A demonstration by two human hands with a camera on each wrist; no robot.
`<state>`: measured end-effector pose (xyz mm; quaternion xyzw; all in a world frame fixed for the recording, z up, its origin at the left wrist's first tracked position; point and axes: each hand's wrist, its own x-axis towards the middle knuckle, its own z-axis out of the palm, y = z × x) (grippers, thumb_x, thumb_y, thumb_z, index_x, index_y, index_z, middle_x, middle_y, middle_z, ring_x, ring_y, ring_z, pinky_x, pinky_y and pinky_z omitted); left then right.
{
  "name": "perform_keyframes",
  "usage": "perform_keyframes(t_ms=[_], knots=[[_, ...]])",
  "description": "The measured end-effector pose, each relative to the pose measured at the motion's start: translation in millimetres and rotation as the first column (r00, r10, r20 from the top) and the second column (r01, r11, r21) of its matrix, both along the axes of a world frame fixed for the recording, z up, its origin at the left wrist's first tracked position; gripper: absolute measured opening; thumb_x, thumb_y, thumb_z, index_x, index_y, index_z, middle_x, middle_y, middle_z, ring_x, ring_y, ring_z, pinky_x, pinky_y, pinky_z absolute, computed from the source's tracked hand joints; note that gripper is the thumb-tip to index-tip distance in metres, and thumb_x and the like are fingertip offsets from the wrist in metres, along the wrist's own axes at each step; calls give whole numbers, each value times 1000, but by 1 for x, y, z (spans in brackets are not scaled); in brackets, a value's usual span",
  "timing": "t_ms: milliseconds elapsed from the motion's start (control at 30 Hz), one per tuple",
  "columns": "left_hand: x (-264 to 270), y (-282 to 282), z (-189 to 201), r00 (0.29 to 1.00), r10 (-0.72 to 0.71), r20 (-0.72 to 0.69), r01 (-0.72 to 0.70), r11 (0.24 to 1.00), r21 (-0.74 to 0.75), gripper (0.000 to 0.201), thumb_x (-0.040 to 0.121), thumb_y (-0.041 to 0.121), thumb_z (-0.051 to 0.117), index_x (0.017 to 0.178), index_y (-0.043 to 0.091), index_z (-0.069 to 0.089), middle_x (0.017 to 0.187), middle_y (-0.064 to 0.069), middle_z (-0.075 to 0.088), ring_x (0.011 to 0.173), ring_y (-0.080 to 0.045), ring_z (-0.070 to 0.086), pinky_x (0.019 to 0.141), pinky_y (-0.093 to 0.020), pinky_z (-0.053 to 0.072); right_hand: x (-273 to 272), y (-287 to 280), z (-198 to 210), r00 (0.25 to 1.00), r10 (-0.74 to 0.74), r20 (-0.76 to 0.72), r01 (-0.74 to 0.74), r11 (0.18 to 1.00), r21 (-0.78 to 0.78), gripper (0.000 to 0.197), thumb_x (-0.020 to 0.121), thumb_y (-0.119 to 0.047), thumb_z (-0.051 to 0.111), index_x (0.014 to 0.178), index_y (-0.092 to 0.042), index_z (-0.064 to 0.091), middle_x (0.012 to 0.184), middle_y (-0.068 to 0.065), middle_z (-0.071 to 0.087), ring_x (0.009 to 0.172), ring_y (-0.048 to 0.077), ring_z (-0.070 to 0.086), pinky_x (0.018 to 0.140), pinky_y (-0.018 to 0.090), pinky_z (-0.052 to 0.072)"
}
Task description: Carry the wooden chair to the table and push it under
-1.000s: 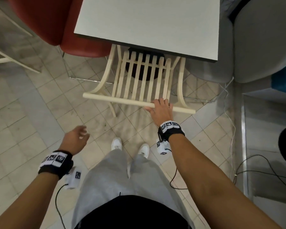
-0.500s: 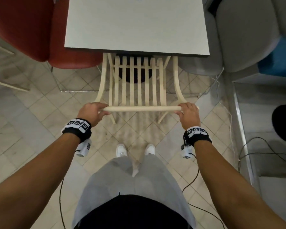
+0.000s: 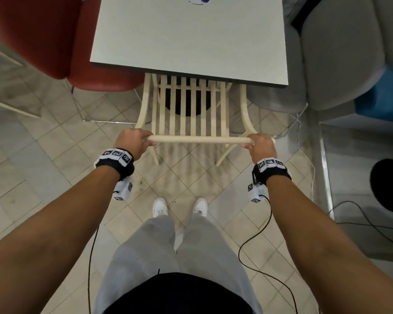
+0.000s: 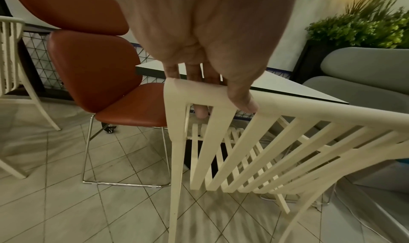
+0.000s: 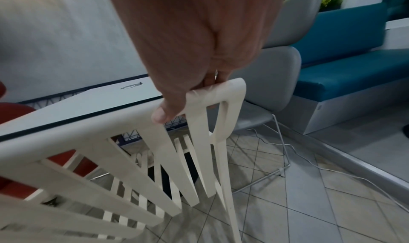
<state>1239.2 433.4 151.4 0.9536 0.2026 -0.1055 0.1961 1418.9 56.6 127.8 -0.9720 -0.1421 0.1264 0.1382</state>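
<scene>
The cream wooden chair [image 3: 197, 139] with a slatted back stands at the near edge of the pale square table [image 3: 191, 41]. Its seat is mostly hidden under the tabletop. My left hand [image 3: 134, 141] grips the left end of the top rail, thumb over the front, as the left wrist view shows on the rail corner [image 4: 194, 93]. My right hand [image 3: 260, 146] grips the right end of the same rail [image 5: 221, 93]. Both back legs touch the tiled floor.
A red padded chair [image 3: 55, 41] stands left of the table, a grey one [image 3: 340, 53] right of it, with a blue bench [image 3: 386, 96] beyond. Cables [image 3: 304, 137] trail on the floor at right. A raised step [image 3: 325, 177] runs along the right. My white shoes [image 3: 179, 207] stand behind the chair.
A second ago only my right hand was on the rail and the chair stood skewed. My left hand took hold, and the chair is now square to the table and further under it.
</scene>
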Motion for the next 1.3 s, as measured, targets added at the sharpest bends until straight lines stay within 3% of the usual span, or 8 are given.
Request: perform_keyframes(t_ms=[200,367,633,800,966,1166,1233,1300], knots=[[-5,4,1,1000,12,-27,-12,1000,-3,42,79,51,67,112,25,72,94,-15,75,85,-33,66,71,-37,53,-11,-1,6,999,29,35,-30,1000,6,33,83,-32,78,105,-8,75,99,17,71,99,36,62,92,46,49],[-16,3,-5,998,55,-43,-57,997,-55,41,78,50,69,111,26,72,93,-13,73,74,-26,59,67,-33,49,-22,-10,5,995,82,54,-82,997,-4,38,83,-40,76,107,-10,75,96,13,73,96,34,61,89,45,49],[-24,-2,-5,998,68,-18,-69,996,-60,39,79,49,68,112,28,71,102,-10,74,88,-29,66,79,-39,54,-29,-10,7,996,73,47,-72,997,-18,39,84,-40,75,109,-10,75,99,13,73,99,33,60,92,45,49],[-28,5,0,997,64,-38,-66,996,-65,38,79,49,68,112,30,71,101,-10,75,87,-29,66,78,-38,54,-36,-5,11,995,87,42,-87,996,-13,35,83,-40,76,105,-12,76,94,11,73,95,32,60,88,45,50],[-29,3,1,996,92,-5,-92,994,-64,38,81,43,69,113,23,72,106,-14,74,93,-32,65,84,-39,51,-39,-6,8,995,93,48,-93,996,-3,34,85,-41,74,107,-15,75,95,8,73,98,30,59,92,45,49],[-36,-3,-2,997,70,28,-68,997,-47,33,83,44,66,111,28,70,103,-10,73,89,-28,63,75,-35,49,-39,-7,8,996,87,33,-87,996,4,36,86,-42,73,110,-14,74,101,8,73,102,30,59,95,43,47],[-40,-5,-5,997,48,59,-47,999,-18,35,84,42,64,114,24,69,107,-8,73,96,-30,62,82,-40,52,-41,-8,7,997,71,8,-72,997,24,35,89,-38,72,115,-14,72,108,9,72,108,30,57,98,43,44],[-44,-11,1,995,25,97,-25,1000,4,40,85,36,64,121,19,65,119,-8,70,109,-32,59,98,-44,47,-46,-7,13,999,17,-30,-14,994,105,35,91,-30,70,122,-13,68,120,9,68,119,29,53,106,42,42]])
